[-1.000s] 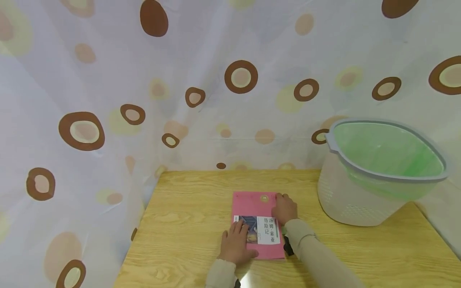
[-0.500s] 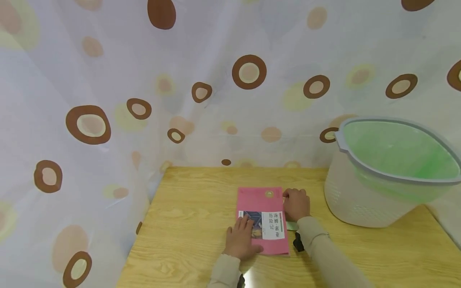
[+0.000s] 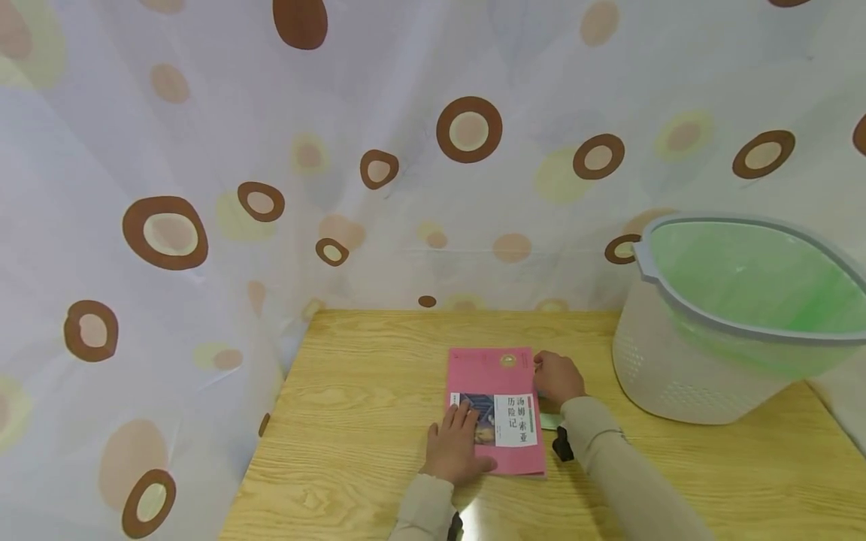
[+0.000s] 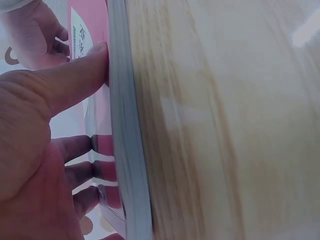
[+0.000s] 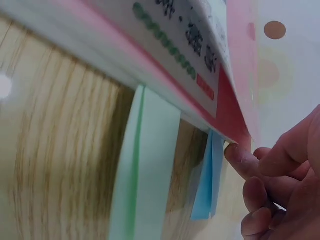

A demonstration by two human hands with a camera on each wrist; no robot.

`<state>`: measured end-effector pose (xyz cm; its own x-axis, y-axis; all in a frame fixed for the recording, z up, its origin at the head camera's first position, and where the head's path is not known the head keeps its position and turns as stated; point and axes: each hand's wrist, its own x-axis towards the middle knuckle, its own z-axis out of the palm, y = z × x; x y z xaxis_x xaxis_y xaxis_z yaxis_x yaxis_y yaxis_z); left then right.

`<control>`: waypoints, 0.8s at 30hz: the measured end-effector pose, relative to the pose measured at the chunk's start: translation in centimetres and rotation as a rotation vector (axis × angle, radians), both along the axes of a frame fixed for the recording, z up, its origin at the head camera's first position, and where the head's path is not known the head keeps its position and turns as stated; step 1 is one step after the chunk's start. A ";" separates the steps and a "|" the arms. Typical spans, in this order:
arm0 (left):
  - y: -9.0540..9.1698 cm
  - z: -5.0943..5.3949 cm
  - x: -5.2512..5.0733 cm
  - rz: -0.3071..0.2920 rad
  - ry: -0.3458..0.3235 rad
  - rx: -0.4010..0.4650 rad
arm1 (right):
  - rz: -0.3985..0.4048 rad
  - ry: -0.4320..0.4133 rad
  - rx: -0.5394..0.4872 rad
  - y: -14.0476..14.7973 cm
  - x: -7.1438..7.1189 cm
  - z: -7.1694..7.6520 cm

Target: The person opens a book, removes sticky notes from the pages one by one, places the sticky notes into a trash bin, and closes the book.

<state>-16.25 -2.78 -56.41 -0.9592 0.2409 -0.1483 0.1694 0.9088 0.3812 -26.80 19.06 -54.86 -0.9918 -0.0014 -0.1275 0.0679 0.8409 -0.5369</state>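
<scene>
A pink book (image 3: 490, 370) with a picture and a white label lies on the wooden table. My left hand (image 3: 452, 449) rests on its lower left, fingers spread over the cover; in the left wrist view the thumb (image 4: 75, 80) lies across the cover near the page edge. At the book's upper right edge, my right hand (image 3: 558, 378) has curled fingers, seemingly pinching a small yellowish tab (image 5: 228, 145), mostly hidden by the fingertips. A green paper strip (image 5: 150, 165) and a blue one (image 5: 206, 180) stick out from the pages below that hand.
A white basket (image 3: 683, 376) with a grey rim and green inside stands on the table (image 3: 365, 391) at the right. A patterned curtain (image 3: 406, 210) hangs behind the table and along its left side.
My right hand has moved off the cover's upper right to just beyond the book's right edge, leaving the green strip more visible. My left hand stays on the cover. The head view has shifted slightly.
</scene>
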 end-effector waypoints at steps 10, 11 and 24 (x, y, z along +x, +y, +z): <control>-0.2 -0.4 0.1 -0.010 0.023 0.030 | -0.035 -0.064 -0.210 0.8 -0.7 -0.6; -0.3 -0.4 0.1 -0.012 0.018 0.035 | -0.042 -0.072 -0.242 0.7 -0.6 -0.5; -1.4 1.0 -0.9 0.050 0.159 0.422 | 0.083 -0.154 -0.477 -1.7 2.5 3.4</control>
<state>-17.17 -4.15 -55.40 -0.9741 0.2017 0.1027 0.2155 0.6881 0.6929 -24.31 17.34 -51.47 -0.9557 -0.1733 -0.2379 0.1194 0.5105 -0.8516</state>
